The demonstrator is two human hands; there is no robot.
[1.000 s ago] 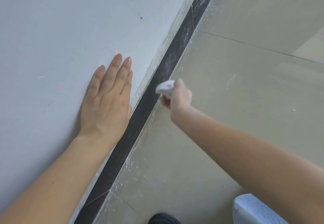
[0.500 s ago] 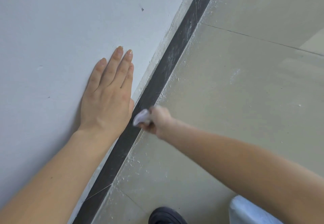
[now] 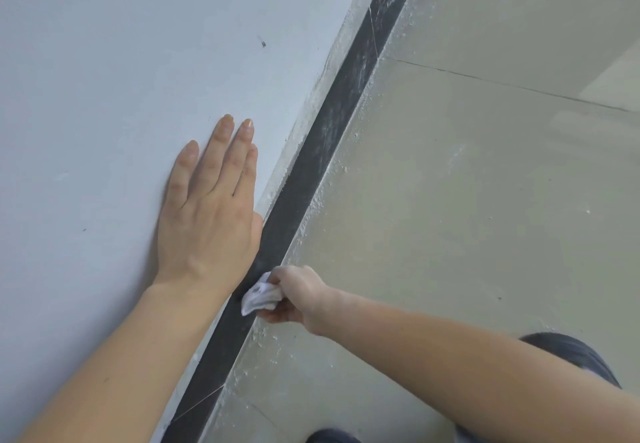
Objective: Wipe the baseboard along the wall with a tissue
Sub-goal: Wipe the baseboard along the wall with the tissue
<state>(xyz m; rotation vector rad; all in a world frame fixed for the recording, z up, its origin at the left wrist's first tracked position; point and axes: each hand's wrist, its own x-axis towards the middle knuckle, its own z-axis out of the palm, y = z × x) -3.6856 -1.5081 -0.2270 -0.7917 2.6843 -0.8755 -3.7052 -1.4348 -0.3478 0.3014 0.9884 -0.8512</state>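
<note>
A dark grey baseboard (image 3: 332, 120) runs diagonally from bottom left to top right between the pale wall (image 3: 121, 61) and the floor. White dust streaks its far stretch. My right hand (image 3: 298, 295) is closed on a crumpled white tissue (image 3: 259, 297), which is pressed against the baseboard just below my left wrist. My left hand (image 3: 211, 214) lies flat on the wall with fingers stretched out, its edge close to the top of the baseboard.
Beige floor tiles (image 3: 450, 217) carry white crumbs and dust along the foot of the baseboard. A dark shoe (image 3: 330, 437) shows at the bottom edge, and a dark clothed knee (image 3: 571, 352) sits at lower right.
My right hand has slid the tissue down along the baseboard toward me, from beyond my left fingertips to below my left wrist. My left hand has stayed on the wall.
</note>
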